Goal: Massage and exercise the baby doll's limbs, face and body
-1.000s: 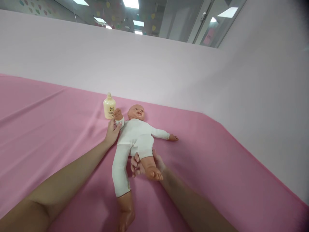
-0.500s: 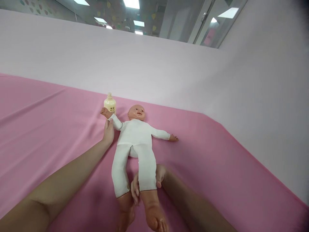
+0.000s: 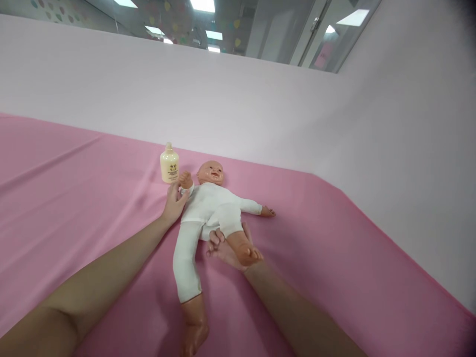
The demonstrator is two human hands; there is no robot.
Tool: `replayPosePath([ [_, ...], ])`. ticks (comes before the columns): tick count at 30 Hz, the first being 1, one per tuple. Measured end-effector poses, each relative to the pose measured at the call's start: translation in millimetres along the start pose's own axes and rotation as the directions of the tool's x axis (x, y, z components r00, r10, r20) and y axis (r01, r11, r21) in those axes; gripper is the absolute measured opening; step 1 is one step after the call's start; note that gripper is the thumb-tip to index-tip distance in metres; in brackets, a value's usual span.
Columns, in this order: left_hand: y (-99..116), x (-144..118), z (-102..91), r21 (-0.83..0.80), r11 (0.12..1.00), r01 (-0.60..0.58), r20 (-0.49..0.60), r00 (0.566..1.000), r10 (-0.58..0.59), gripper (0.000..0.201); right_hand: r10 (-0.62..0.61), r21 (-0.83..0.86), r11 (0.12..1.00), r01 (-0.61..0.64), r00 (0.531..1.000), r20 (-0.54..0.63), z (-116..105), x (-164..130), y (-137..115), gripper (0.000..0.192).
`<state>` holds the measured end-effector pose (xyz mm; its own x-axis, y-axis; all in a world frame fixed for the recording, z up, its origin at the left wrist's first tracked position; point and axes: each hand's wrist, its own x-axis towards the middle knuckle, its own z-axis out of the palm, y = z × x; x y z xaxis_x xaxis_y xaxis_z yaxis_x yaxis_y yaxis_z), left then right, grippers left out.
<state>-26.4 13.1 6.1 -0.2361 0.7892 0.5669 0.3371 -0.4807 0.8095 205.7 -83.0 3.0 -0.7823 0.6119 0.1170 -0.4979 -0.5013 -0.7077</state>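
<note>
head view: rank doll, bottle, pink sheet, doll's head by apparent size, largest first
1. pink sheet
2. doll
3 and 4. doll's head and bottle look about alike, too close to rank.
All lie at a similar distance, so nearness hardly skews this.

Pink sheet [image 3: 74, 198], pale wall [image 3: 223, 99], glass panes [image 3: 260, 29], ceiling lights [image 3: 203, 5].

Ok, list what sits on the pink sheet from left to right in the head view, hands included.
Left hand at the doll's raised arm → cream bottle, close above that hand → doll's head → right hand under the doll's bent leg → doll's outstretched hand.
</note>
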Motion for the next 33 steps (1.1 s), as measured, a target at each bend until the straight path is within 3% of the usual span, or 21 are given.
replayPosePath([
  [4,3,-4,-1.2,0.146,0.983,-0.113,0.200,0.976,0.083,0.042,-0.032,0.121,0.991,0.063,0.969,-0.243,-1,3,-9,0.063],
  [7,5,-6,-1.8,0.179,0.977,-0.119,0.287,0.956,0.064,0.044,-0.003,0.125,0.991,0.040,0.959,-0.284,-5,4,-7,0.063],
  [28,8,-5,-4.9,0.174,0.967,-0.185,0.393,0.914,0.104,0.048,0.008,0.076,0.997,0.015,0.955,-0.297,-9,6,-3,0.062],
  [33,4,-6,-2.4,0.155,0.979,-0.129,0.316,0.946,0.074,0.047,0.055,0.058,0.997,-0.046,0.984,-0.172,-2,3,-4,0.065],
])
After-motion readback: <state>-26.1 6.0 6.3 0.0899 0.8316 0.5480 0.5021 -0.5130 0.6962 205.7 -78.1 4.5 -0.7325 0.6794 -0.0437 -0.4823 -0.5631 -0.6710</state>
